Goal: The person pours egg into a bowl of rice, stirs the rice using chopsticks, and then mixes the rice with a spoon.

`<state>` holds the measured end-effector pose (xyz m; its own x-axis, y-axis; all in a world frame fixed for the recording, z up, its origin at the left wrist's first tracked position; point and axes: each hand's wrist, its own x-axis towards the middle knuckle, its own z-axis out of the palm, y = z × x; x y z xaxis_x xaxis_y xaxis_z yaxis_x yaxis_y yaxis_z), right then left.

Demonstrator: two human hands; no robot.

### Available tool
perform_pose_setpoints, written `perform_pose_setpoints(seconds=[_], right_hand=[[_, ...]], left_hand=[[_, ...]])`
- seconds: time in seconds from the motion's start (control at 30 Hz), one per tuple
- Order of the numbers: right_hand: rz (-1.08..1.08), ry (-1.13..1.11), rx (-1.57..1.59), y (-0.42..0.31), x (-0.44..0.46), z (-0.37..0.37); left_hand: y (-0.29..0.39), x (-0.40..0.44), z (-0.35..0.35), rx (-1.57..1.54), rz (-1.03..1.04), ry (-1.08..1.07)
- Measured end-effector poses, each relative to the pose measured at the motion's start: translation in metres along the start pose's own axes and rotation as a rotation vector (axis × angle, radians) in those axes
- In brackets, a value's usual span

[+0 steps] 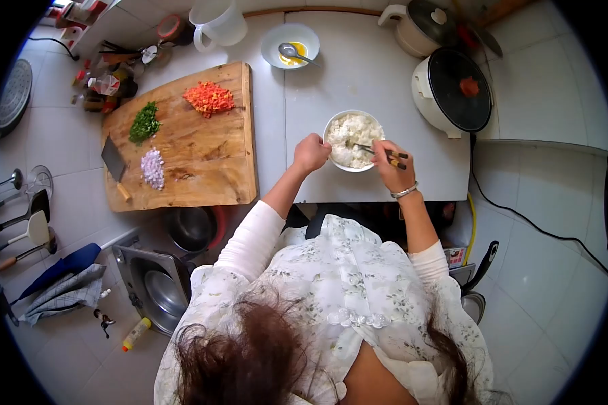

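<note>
A white bowl (pixel 326 128) heaped with white rice (pixel 352 128) stands on the pale tabletop near its front edge. My left hand (pixel 311 154) is closed at the bowl's left rim, steadying it. In my right hand (pixel 393 166) is a pair of chopsticks (pixel 398 159) with dark ends, their tips down in the rice. To the left, a wooden cutting board (pixel 209 158) bears chopped red-orange vegetable (pixel 209 99), chopped greens (pixel 144 123) and diced purple-white onion (pixel 153 169). A cleaver (pixel 114 159) lies at the board's left edge.
Behind the rice stands a bowl (pixel 268 48) with yellow egg and a spoon (pixel 288 50). A clear jug (pixel 219 23) is at the back. An electric cooker (pixel 439 101) with a dark lid and a lidded pot (pixel 412 30) stand right. Seasoning bottles (pixel 108 84) crowd the left corner.
</note>
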<state>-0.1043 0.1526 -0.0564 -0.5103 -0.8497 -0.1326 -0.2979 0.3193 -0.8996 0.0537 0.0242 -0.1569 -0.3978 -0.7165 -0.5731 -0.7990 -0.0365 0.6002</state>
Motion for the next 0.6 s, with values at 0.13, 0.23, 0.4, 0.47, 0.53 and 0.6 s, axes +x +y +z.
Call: perform_pose_setpoints(seconds=[0.13, 0.23, 0.4, 0.47, 0.53, 0.6], right_hand=[[-0.017, 0.063, 0.095, -0.024, -0.007, -0.012], [-0.067, 0.065, 0.162, -0.027, -0.006, 0.002], [-0.061, 0.011, 0.055, 0.01, 0.01, 0.011], [-0.052, 0.029, 0.014, 0.005, 0.006, 0.007], [-0.034, 0.055, 0.005, -0.022, -0.001, -0.002], [-0.095, 0.059, 0.081, -0.03, -0.002, 0.003]], left_hand=[[0.0, 0.005, 0.005, 0.047, 0.046, 0.069], [0.002, 0.001, 0.005, 0.061, 0.044, 0.071], [0.001, 0.005, 0.003, -0.04, -0.023, -0.001], [-0.003, 0.006, 0.007, -0.074, -0.029, 0.009], [0.0, 0.005, 0.005, -0.064, -0.016, 0.013], [0.0, 0.004, 0.005, -0.056, -0.009, 0.013]])
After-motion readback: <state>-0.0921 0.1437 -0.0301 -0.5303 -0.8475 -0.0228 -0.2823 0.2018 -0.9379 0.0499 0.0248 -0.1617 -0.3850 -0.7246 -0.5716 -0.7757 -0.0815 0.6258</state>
